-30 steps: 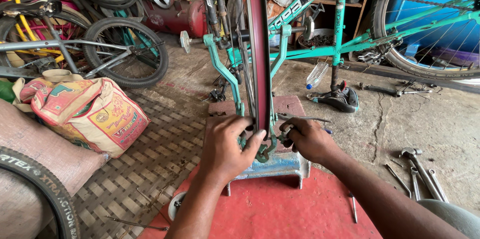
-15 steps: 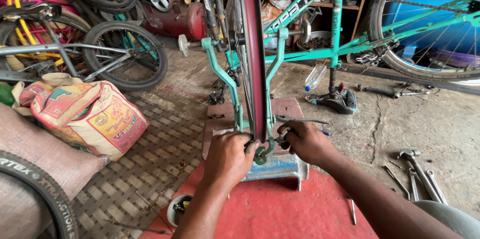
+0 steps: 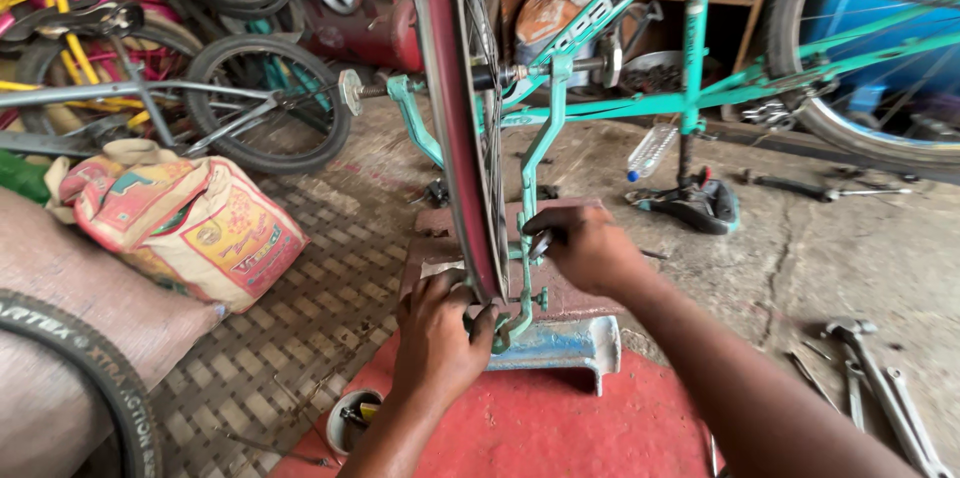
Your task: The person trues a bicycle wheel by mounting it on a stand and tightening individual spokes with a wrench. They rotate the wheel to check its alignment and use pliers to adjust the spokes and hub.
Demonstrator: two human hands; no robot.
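2 hands [image 3: 500,298] grip the green truing stand [image 3: 525,238] beside the wheel rim [image 3: 455,138].

L hand [image 3: 437,338] grips base of green metal truing stand [image 3: 527,200]; R hand [image 3: 590,248] on its upright arm. Red-rimmed spoked bike wheel [image 3: 452,108] sits btwn arms, over blue steel base [image 3: 560,345].

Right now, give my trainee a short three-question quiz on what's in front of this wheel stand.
1. True or false: the left hand rests at the foot of the green truing stand.
2. The right hand is at: A) the plastic bottle, B) the stand's right upright, C) the printed sack.
3. What lies on the concrete at far right?

Key: 1 true. 2 B. 3 metal hand tools.
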